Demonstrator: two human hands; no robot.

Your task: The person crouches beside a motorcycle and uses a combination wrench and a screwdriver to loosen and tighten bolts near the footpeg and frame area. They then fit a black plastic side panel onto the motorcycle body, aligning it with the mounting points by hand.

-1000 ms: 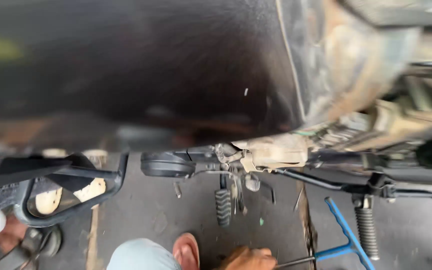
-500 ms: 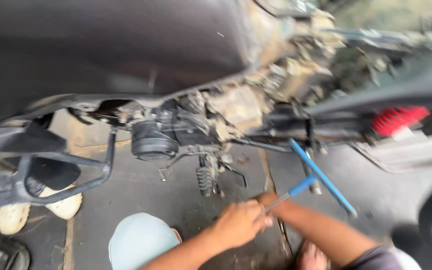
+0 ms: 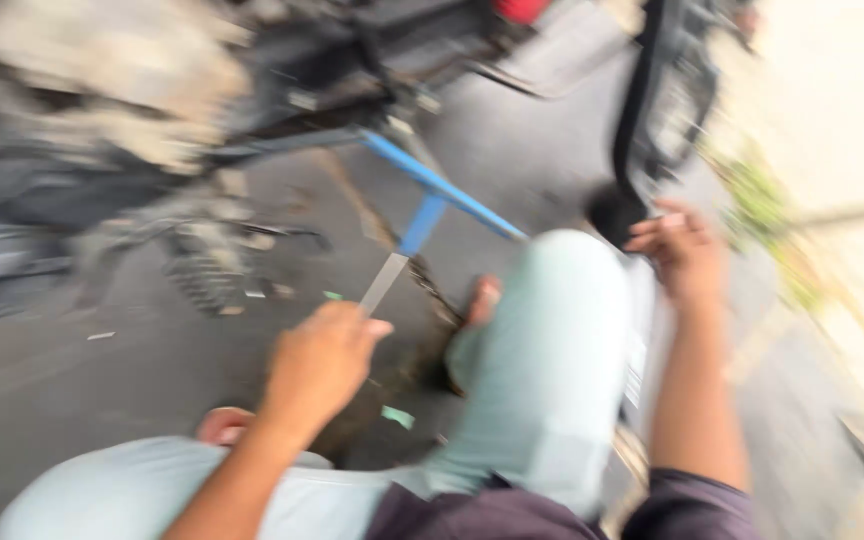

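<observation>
Wrench (image 3: 422, 215), blue T-shape, now sits at centre frame, bar running 10 to 4 o'clock under the motorbike (image 3: 252, 90); half a second back my view was lower and left, so I've swung right. My left hand (image 3: 324, 355) is clamped on its steel shank. Right hand (image 3: 682, 255) at 3 o'clock looks loosely curled beside the knee (image 3: 562, 330), holding nothing I can see; heavy blur hides the wrench's socket end and the engine parts.

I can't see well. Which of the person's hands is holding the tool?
The left hand grips the blue-and-silver cross wrench. The right hand hangs apart by the dark wheel.
</observation>
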